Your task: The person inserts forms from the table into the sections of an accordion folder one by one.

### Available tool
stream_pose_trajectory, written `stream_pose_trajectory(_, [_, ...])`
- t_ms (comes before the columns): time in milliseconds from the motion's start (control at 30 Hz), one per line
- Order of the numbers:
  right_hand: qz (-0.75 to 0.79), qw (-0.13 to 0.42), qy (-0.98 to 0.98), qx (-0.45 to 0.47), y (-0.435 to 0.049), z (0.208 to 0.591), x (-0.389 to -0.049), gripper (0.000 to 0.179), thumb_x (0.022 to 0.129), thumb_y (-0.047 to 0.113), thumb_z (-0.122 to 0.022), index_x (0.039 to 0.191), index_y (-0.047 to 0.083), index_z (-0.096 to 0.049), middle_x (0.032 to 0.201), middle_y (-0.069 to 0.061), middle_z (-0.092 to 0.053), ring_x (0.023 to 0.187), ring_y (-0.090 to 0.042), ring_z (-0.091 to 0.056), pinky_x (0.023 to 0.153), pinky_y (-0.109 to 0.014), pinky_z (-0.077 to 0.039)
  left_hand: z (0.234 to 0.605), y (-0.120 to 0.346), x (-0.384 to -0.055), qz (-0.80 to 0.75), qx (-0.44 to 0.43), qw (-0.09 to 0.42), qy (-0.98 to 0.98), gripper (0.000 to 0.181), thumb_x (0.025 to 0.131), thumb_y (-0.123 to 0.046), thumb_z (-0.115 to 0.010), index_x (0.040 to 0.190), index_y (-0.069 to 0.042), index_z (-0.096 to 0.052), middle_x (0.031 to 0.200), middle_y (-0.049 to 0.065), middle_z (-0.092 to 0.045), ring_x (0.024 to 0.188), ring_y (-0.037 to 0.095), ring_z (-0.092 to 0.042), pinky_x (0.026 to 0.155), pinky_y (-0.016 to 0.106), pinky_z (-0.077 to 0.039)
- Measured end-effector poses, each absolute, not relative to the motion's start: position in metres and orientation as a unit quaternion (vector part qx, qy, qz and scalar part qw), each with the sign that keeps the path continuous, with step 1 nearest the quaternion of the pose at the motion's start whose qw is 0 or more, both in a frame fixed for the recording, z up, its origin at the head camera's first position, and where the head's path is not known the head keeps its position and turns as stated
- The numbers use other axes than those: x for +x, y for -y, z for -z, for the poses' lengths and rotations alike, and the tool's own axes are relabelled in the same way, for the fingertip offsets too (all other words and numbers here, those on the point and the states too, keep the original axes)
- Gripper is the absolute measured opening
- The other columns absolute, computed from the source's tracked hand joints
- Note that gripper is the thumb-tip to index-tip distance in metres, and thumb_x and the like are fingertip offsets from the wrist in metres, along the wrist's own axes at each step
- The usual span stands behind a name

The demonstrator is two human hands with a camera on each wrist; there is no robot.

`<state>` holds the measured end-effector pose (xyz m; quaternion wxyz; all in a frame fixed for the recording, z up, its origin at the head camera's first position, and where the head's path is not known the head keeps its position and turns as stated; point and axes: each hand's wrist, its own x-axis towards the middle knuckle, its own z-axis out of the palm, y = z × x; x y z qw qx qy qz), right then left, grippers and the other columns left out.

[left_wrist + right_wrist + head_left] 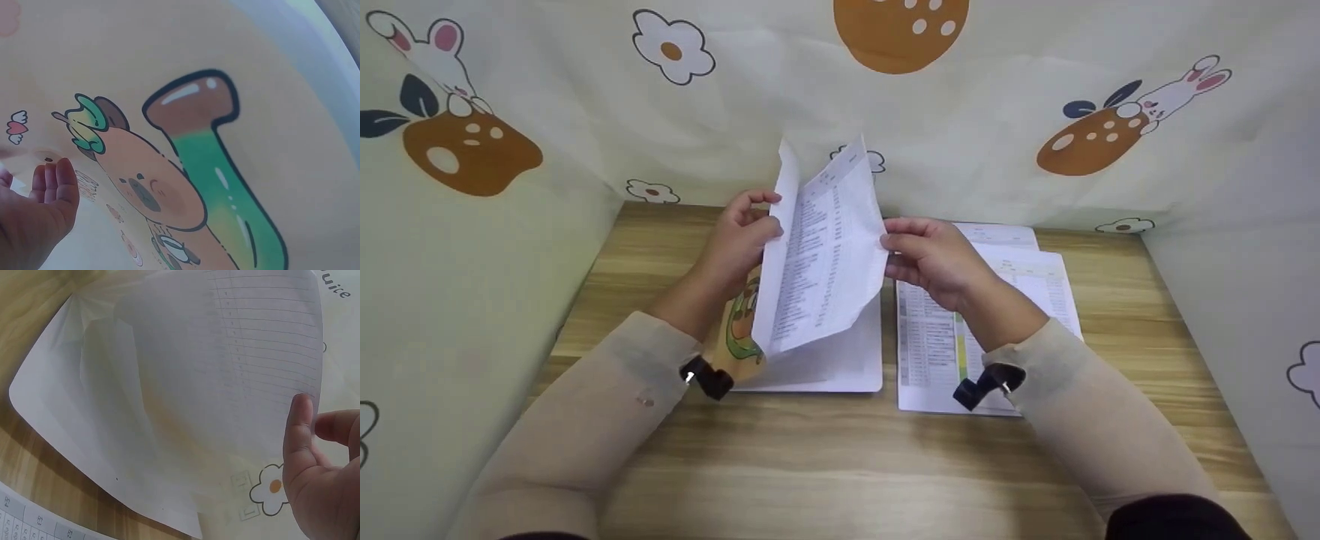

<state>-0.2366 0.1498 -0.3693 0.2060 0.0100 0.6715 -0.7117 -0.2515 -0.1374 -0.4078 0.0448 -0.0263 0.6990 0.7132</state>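
Observation:
A creased printed sheet [829, 247] with rows of text stands tilted up between the two hands. My left hand [742, 236] pinches its folded left edge between thumb and fingers. On the other side, my right hand [934, 259] pinches the right edge, thumb against fingers, as the right wrist view also shows. Beneath lies a notebook with rounded white pages [840, 367] and a cartoon cover [742, 319], partly hidden by the sheet. The cover's capybara drawing [152, 185] fills much of the left wrist view, beside the left hand [45, 214].
More printed tables [930, 360] with coloured columns lie on the wooden table [810, 465] to the right, under my right forearm. A patterned cloth wall [750, 112] closes off the back and both sides.

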Motion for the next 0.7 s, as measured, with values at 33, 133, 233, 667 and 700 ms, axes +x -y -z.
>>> stream_pose_trajectory(33, [0.711,0.204,-0.673,0.012,-0.150,0.369,-0.237,0.033,0.102,0.009,-0.069,0.134,0.003,-0.069,0.121,-0.011,-0.075,0.095,-0.018,-0.078,0.082,-0.028,-0.065,0.407,0.137,-0.252,-0.712,-0.026,0.045,-0.701,0.041,0.096,-0.011,-0.057,0.136,-0.019,-0.056,0.125,0.014,-0.056,0.115,0.042,-0.064,0.079,0.032,-0.063])
stream_pose_trajectory(133, [0.710,0.202,-0.674,0.015,-0.149,0.368,-0.237,0.032,0.102,0.010,-0.069,0.133,0.004,-0.070,0.122,-0.011,-0.075,0.094,-0.018,-0.078,0.081,-0.027,-0.065,0.405,0.136,-0.251,-0.701,-0.028,0.048,-0.711,0.042,0.096,-0.012,-0.057,0.138,-0.019,-0.055,0.128,0.016,-0.057,0.116,0.042,-0.064,0.082,0.035,-0.064])
stream_pose_trajectory(233, [0.708,0.207,-0.676,0.013,-0.147,0.369,-0.237,0.032,0.102,0.011,-0.070,0.133,0.005,-0.071,0.124,-0.012,-0.075,0.092,-0.018,-0.077,0.080,-0.027,-0.065,0.403,0.136,-0.250,-0.695,-0.032,0.052,-0.716,0.043,0.097,-0.013,-0.058,0.139,-0.020,-0.055,0.131,0.016,-0.057,0.118,0.043,-0.064,0.086,0.038,-0.064])
stream_pose_trajectory(667, [0.701,0.222,-0.678,0.012,-0.129,0.378,-0.242,0.031,0.101,0.010,-0.071,0.131,0.004,-0.071,0.113,-0.010,-0.076,0.078,-0.015,-0.075,0.078,-0.027,-0.065,0.395,0.134,-0.250,-0.696,-0.027,0.061,-0.715,0.043,0.096,-0.011,-0.058,0.138,-0.019,-0.056,0.135,0.018,-0.058,0.119,0.043,-0.064,0.091,0.044,-0.063])
stream_pose_trajectory(700, [0.699,0.221,-0.680,0.012,-0.128,0.379,-0.242,0.031,0.101,0.009,-0.071,0.132,0.004,-0.071,0.112,-0.010,-0.076,0.077,-0.014,-0.074,0.078,-0.027,-0.065,0.394,0.134,-0.250,-0.696,-0.025,0.061,-0.715,0.042,0.097,-0.011,-0.058,0.138,-0.019,-0.056,0.136,0.020,-0.057,0.120,0.043,-0.064,0.094,0.046,-0.062])
